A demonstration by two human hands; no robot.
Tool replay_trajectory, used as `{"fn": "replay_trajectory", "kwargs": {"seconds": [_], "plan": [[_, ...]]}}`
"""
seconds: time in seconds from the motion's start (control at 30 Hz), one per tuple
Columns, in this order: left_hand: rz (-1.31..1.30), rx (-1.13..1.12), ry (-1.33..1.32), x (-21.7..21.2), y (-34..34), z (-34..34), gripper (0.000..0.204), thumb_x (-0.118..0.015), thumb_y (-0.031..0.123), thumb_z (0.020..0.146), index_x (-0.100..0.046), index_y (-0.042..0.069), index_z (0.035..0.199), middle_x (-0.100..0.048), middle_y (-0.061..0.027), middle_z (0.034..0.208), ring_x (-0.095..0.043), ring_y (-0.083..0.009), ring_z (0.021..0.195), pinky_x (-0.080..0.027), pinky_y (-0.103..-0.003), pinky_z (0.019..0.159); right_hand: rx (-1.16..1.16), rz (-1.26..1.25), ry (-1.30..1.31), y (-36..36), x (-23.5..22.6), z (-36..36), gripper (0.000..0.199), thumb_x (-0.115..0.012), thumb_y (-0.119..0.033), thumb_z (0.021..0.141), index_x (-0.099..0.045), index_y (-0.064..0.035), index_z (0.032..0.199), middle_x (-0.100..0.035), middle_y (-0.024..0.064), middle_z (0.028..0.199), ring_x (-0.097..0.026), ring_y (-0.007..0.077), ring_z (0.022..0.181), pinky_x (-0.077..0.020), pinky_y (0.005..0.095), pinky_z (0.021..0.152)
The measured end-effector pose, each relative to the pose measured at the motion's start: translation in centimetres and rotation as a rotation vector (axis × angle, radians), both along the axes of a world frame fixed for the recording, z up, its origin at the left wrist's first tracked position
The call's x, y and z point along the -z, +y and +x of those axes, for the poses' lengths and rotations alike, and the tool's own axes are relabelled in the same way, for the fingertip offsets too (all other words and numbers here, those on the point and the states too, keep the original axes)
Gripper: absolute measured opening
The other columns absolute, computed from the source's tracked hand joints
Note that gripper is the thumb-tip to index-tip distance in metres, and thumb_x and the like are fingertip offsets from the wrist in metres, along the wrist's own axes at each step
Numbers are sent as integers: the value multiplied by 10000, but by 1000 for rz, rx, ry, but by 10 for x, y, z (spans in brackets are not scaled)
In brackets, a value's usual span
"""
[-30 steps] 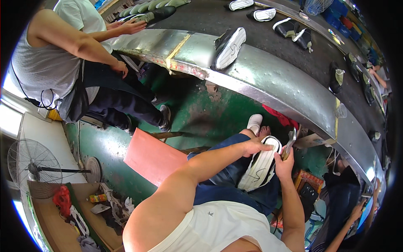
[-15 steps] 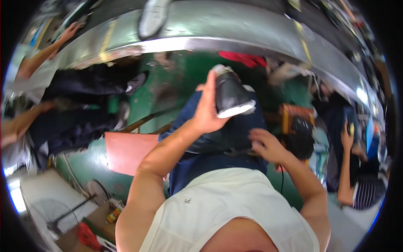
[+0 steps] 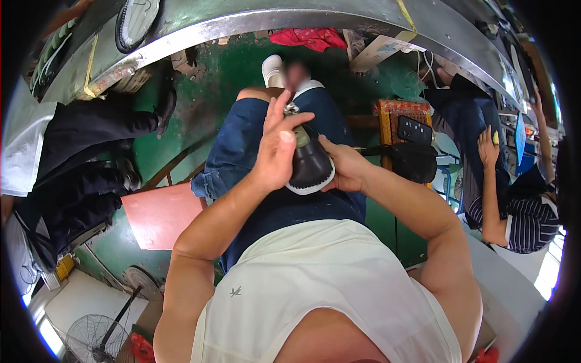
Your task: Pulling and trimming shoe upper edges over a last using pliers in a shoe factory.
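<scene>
A black shoe [image 3: 308, 164] with a white stitched-looking edge at its near end is held over my lap, its pale-lined opening pointing away from me. My right hand [image 3: 345, 164] grips it along the right side, thumb on the upper and fingers beneath. On the opposite side, my left hand [image 3: 277, 151] rests against the shoe near its opening, fingers stretched apart. Something small and silvery shows by the left fingertips, too little of it to name.
A metal workbench [image 3: 242, 21] curves across the far side, bearing another shoe [image 3: 136, 24]. A pink board [image 3: 163, 215] is at my left, and a stool [image 3: 390, 121] with a phone [image 3: 415, 129] at my right. Co-workers sit on both sides; a fan [image 3: 97, 336] stands lower left.
The shoe has come nearer and slightly left, its opening still facing away. My right hand, free before, has moved in and taken its right side. My left hand's fingers have spread.
</scene>
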State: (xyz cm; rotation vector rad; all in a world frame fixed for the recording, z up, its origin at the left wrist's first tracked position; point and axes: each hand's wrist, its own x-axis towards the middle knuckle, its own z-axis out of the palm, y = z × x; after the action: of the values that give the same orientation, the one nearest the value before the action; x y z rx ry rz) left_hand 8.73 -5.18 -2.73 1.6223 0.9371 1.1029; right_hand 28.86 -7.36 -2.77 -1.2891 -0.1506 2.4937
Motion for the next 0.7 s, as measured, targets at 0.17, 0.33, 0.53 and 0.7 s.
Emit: {"fn": "replay_trajectory", "kwargs": {"seconds": [0.17,0.33,0.53,0.7], "plan": [[2,-27,-6,11,-5,8,559,-297,404,1081,-717,43,1005,-615,-163,1291,-391,-406,1376,-214,-513,1170,199,-34,-306,-21,-3,-24,435,-342,-516,1075,-593,-161,1065,-640,22,773,-598,159,497,-415,267,334],[-31,38,-46,6,11,11,635,-234,380,1106,-702,7,891,-672,-133,1016,-501,-305,1207,-311,-445,1135,320,-101,-254,-30,-20,-32,410,-347,-501,1078,-572,-164,1012,-577,7,718,-534,137,486,-341,267,337],[-178,51,-129,18,41,7,657,-255,405,1107,-703,11,834,-675,-103,926,-555,-267,1057,-400,-411,1031,-65,128,-332,-7,-13,-13,476,-356,-501,1074,-591,-118,918,-508,-4,619,-503,125,493,-460,351,438],[-320,37,-132,8,49,7,725,-220,449,1102,-712,1,814,-680,-102,887,-574,-237,969,-433,-371,944,-410,1228,-837,9,-30,19,572,-705,-452,882,-536,-32,1231,-636,167,1082,-644,351,980,-533,430,873]]}}
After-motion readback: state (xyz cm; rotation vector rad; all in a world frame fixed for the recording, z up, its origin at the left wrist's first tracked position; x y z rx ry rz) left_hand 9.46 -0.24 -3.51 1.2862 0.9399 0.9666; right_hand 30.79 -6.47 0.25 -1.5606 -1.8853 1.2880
